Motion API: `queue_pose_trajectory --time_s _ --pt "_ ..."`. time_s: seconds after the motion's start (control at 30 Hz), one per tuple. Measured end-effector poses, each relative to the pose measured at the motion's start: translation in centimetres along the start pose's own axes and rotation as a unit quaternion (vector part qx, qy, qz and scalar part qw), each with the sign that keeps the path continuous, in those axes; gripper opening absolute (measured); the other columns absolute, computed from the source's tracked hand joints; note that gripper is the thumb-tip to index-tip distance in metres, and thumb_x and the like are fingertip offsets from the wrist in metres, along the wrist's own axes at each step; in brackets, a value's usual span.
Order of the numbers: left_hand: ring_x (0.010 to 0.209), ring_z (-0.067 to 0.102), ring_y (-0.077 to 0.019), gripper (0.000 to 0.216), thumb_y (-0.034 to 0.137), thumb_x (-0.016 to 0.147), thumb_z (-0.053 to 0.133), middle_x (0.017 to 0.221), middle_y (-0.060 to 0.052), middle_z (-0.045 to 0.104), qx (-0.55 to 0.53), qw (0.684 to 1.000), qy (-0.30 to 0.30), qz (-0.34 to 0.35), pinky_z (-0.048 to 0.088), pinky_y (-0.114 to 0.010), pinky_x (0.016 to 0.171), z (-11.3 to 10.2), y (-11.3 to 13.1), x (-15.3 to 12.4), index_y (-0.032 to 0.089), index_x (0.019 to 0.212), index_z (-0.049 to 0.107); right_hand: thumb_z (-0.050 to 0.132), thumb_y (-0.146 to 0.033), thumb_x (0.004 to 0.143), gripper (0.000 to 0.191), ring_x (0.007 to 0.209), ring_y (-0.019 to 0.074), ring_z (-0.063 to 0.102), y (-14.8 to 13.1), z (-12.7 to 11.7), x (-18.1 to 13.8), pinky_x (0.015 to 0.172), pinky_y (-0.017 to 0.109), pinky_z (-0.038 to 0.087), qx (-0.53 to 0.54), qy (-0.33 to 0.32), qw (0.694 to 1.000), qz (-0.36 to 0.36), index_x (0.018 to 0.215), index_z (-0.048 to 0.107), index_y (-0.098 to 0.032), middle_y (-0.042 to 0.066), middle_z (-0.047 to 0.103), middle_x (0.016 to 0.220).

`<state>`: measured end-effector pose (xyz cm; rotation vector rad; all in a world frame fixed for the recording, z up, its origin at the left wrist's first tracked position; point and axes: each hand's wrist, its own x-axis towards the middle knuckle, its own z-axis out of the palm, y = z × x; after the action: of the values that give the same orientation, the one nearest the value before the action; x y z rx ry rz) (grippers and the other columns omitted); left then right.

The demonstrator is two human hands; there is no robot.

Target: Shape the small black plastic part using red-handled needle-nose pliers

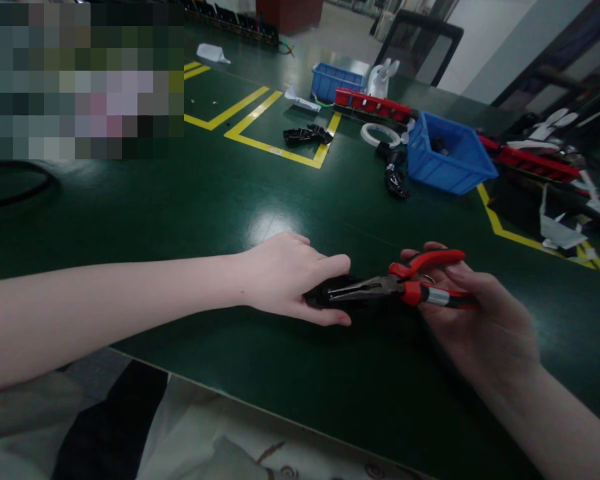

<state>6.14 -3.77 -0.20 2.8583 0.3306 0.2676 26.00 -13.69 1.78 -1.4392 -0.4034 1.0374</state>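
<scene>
While the left hand [293, 280] was laid on the green table [180, 220] near the front edge, a small black part [325, 297] was held under it, pinched between the thumb and the curled fingers. Most of the part was covered by the hand; its shape could not be made out.

Red-handled pliers [395, 287] were held in the right hand [480, 320], just right of the left hand. The fingers were wrapped around the two handles, palm turned up, and the handles were spread slightly. The long metal nose was pointed left and was seen lying against the black part, at the left thumb. Whether the tips were closed on the part could not be told.

Farther back on the right, a blue bin [450, 160] was noted, with a white ring [380, 133] just to its left and a black piece [396, 180] at its near left corner. A second blue bin [333, 80] and a red tray [373, 103] were recorded at the far side. More black pieces [307, 135] were seen inside the yellow lines [280, 150] marked on the table, well apart from both hands.
</scene>
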Motion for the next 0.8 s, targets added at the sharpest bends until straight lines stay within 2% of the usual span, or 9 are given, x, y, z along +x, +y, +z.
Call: queue_pose_trajectory --time_s 0.33,0.57,0.8 --pt "0.050 0.051 -0.0125 0.041 0.060 0.085 0.049 0.061 0.004 0.057 -0.011 1.000 0.007 0.006 0.034 -0.025 0.054 0.11 -0.08 -0.04 0.019 0.083 0.048 0.082 -0.025 0.040 0.043 0.079 0.0207 0.070 -0.03 0.05 0.05 0.067 0.027 0.060 0.020 -0.004 1.000 0.006 0.079 0.067 -0.019 0.003 0.073 0.080" --pt "0.053 0.053 -0.0142 0.043 0.062 0.085 0.046 0.062 0.003 0.059 0.000 1.000 -0.001 0.004 0.035 -0.026 0.055 0.11 -0.11 -0.06 0.019 0.084 0.049 0.080 -0.025 0.044 0.040 0.083 0.0240 0.070 0.00 -0.05 0.01 0.074 0.036 0.059 0.002 -0.016 1.000 -0.015 0.080 0.065 -0.021 0.003 0.072 0.082" --pt "0.050 0.051 -0.0139 0.042 0.061 0.086 0.048 0.060 0.003 0.057 0.001 1.000 0.005 0.005 0.033 -0.025 0.053 0.12 -0.11 0.09 0.019 0.084 0.048 0.072 -0.019 0.042 0.038 0.081 0.0250 0.069 -0.16 -0.11 -0.06 0.077 0.042 0.058 0.001 0.010 1.000 -0.009 0.079 0.065 -0.021 0.002 0.071 0.081"
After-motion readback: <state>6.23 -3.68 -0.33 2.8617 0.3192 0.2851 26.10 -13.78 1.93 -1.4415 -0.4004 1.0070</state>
